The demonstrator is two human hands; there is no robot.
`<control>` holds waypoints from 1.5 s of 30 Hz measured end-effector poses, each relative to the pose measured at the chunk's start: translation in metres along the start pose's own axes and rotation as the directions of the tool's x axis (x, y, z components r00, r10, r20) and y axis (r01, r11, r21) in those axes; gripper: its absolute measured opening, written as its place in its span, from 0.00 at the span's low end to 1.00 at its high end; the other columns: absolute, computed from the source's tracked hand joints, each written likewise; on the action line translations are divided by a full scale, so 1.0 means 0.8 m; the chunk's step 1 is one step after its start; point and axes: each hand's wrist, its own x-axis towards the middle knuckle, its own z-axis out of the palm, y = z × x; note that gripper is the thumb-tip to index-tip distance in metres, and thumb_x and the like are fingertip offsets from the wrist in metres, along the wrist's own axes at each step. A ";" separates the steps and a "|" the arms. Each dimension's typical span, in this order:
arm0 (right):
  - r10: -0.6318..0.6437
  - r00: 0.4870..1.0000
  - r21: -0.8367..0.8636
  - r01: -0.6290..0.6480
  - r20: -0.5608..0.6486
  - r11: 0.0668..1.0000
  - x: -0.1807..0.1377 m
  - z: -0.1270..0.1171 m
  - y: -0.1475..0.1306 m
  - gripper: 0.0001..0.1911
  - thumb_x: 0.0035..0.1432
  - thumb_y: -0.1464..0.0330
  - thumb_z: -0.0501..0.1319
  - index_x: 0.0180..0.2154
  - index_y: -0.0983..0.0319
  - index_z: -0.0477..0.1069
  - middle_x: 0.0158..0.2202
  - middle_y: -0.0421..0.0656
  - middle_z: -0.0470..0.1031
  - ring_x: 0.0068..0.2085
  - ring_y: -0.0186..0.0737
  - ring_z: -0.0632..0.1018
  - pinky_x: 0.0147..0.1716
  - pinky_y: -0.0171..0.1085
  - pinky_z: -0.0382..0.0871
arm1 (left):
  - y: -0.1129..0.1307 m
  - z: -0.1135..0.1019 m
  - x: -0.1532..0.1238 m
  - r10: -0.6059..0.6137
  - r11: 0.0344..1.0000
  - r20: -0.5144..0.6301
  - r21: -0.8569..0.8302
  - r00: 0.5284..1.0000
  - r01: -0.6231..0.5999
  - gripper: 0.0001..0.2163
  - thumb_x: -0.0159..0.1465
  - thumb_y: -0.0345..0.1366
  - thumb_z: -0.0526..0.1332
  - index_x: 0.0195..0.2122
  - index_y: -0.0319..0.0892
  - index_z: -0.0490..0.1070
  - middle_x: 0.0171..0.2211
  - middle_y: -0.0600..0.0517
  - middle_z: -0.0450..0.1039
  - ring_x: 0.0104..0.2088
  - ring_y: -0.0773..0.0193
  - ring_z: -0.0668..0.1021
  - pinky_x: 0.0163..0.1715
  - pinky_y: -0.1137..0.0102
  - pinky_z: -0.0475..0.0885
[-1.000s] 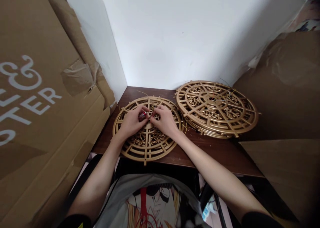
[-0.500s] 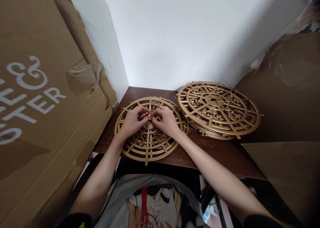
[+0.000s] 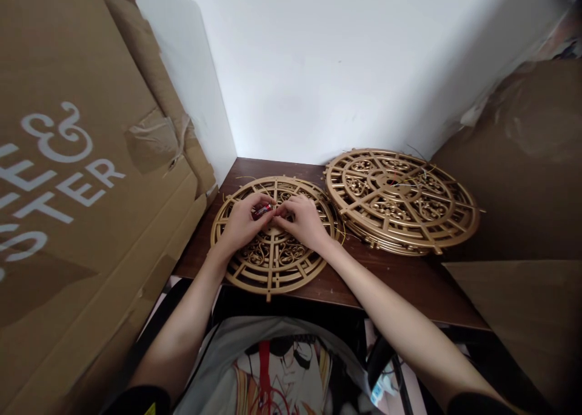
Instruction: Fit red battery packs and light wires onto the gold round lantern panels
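Note:
Both my hands meet over the middle of a round gold openwork panel [image 3: 275, 278], which lies flat on a dark brown table. In my left hand [image 3: 243, 222] the fingers are closed round a small red cylinder with a silvery end [image 3: 262, 210], perhaps a battery; its full shape is hidden. My right hand [image 3: 302, 221] pinches at the tip of that small piece, fingertips close to the left ones. Whatever sits between the right fingertips is too small to make out. A thin yellow wire [image 3: 342, 232] sticks out at the panel's right edge.
To the right stands a stack of similar gold panels [image 3: 402, 200], with loose thin wires on top. A large cardboard box [image 3: 150, 209] borders the table [image 3: 391, 282] on the left; more cardboard [image 3: 509, 221] is on the right. A white wall [image 3: 318, 69] rises behind.
My hands have drawn slightly closer together over the panel's centre, and the right fingertips now meet the left ones. The whole view has shifted a little.

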 end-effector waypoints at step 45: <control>0.309 0.941 0.838 -0.057 -0.136 0.543 0.004 0.000 -0.008 0.12 0.49 0.60 0.67 0.32 0.62 0.71 0.27 0.39 0.76 0.25 0.31 0.74 0.25 0.32 0.70 | 0.008 0.001 -0.001 0.045 0.988 -0.220 0.152 0.975 -0.012 0.08 0.62 0.39 0.59 0.38 0.40 0.73 0.29 0.53 0.73 0.28 0.66 0.72 0.30 0.72 0.67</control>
